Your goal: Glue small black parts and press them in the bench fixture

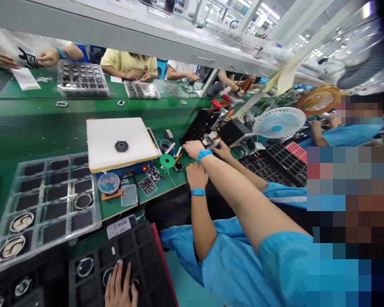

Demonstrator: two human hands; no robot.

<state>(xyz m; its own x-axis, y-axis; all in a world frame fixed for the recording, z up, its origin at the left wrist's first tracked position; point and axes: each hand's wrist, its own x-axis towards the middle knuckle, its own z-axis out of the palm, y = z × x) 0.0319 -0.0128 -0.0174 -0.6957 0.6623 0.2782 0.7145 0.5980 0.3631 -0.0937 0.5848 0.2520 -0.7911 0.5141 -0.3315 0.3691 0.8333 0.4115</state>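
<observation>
1. Along the back and middle, the green bench (35,123) carries most of the gear.
2. A co-worker's arms (246,200) reach in from the right; they crowd that side and probably limit elbow room.
3. The plastic tray (94,194), left of the white pad, looks thin and likely flexes; both long edges are the sensible hold.
4. The black tray (153,264) lies low in front, a second tray (51,264) to its left. It looks like foam: probably light and soft, best lifted by its outer sides. Its pocket walls leave little finger room.
5. The white pad (115,136) sits on a blue base with a lit red switch, a dark disc (121,146) on top.
6. The left hand (120,288) lies over the black tray, fingers stretched out, the index apart from its neighbours, thumb out to the right; no pinch shows. The right hand is out of view, so its fingers cannot be told.
7. Before the pad stand a tub (109,174), a spool (167,161) with loose thread, and a box of bits (147,186) that would probably spill if knocked.
8. The round piece (107,277) sits in a pocket, partly under the fingers. It is likely light, stiff and slick, its face easily scratched; the rim is the place to hold. Another ring (85,267) lies one pocket left.
</observation>
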